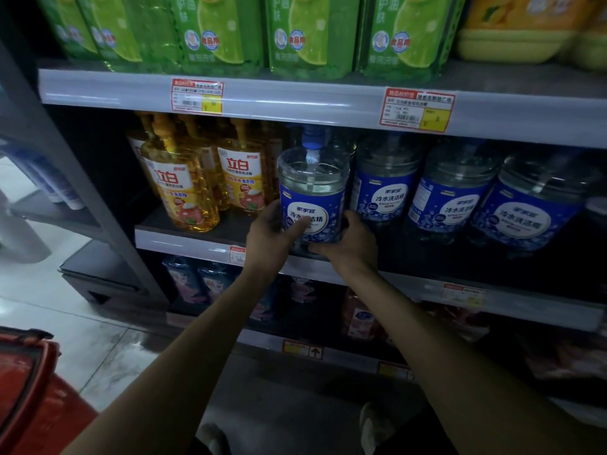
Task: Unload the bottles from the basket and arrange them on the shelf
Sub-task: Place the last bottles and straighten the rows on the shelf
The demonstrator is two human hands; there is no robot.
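I have both hands on the clear blue-labelled bottle (pixel 312 188). My left hand (pixel 272 229) is curled round its left side with the thumb across the label, and my right hand (pixel 353 239) cups the lower right side near the base. The bottle stands upright at the front lip of the middle shelf (pixel 184 239), between the yellow detergent bottles (pixel 184 188) and the row of matching bottles (pixel 384 188). I cannot tell whether its base is bearing on the shelf yet.

That is my main worry: if I let go while the base overhangs the lip, a full bottle like this would likely tip forward and drop to the floor. Sliding it back, my right fingers sit close to the neighbouring bottle and could get pinched or shove it out of line. The cap is near the underside of the upper shelf (pixel 295 103), so lifting too high risks a knock. The red basket (pixel 26 372) sits low to my left.
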